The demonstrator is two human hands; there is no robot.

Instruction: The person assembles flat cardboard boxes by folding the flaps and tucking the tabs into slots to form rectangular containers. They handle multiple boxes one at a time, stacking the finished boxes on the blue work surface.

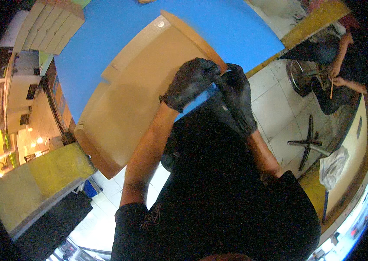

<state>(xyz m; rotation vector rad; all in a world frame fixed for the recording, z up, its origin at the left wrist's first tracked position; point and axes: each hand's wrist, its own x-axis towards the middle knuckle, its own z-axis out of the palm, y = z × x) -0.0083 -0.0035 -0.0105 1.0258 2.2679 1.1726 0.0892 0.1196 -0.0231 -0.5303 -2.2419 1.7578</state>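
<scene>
I have the carton [140, 74] lying spread out on the blue desk [245, 30], its lower left end reaching past the edge above the floor tiles. My black-gloved left hand [192, 82] and right hand [238, 95] meet over its right side, fingers bent and tips together. A pale speck [228, 71] shows at the right fingertips, too small to identify, so I can't tell whether either grip is closed on anything. A blue strip [198, 99] runs below the left hand; whether it is held or just desk showing through, I can't say. I judge the carton to be light for its spread, stiff across the panel but willing to bend at its creases, a little slick under gloves and easily dented at the corners. I'd take it by the two opposite long edges, near the middle, rather than by one flap. My count: two hands, one carton, one stack [53, 28] of folded board at the upper left, one co-worker [353, 65] at the right, one star-shaped chair base [308, 142] and one clear bag [334, 167].
</scene>
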